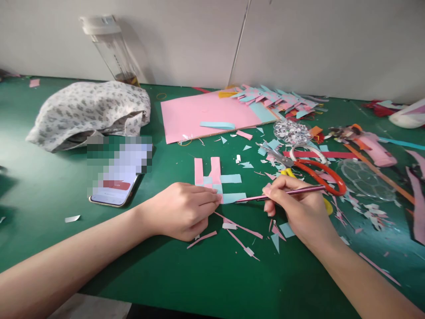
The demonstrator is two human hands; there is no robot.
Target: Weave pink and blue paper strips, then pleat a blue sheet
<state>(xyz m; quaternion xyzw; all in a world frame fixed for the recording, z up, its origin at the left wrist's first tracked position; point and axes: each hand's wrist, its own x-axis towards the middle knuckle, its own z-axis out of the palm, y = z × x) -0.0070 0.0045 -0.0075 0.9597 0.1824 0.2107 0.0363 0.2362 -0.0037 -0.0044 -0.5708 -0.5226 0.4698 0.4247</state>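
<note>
My left hand (187,208) presses its fingertips on a small weave of pink and light-blue paper strips (216,179). Two pink ends point away from me, and two blue ends stick out to the right. In my right hand (295,208) is a slim metallic-pink pointed tool (307,189), held like a pen; whether it is a pen or tweezers I cannot tell. Its tip is close to the end of the lower blue strip (234,197). Part of the weave is hidden under my left fingers. Thin pink paper scraps (244,228) lie just below.
Beyond the weave lies a pink sheet (199,113) with folded paper pieces (279,99). Orange-handled scissors (340,181), a dish of small white bits (292,131), a pink glue gun (376,148) and scraps crowd the right. A phone (119,177), patterned pouch (89,110) and bottle (111,48) are left.
</note>
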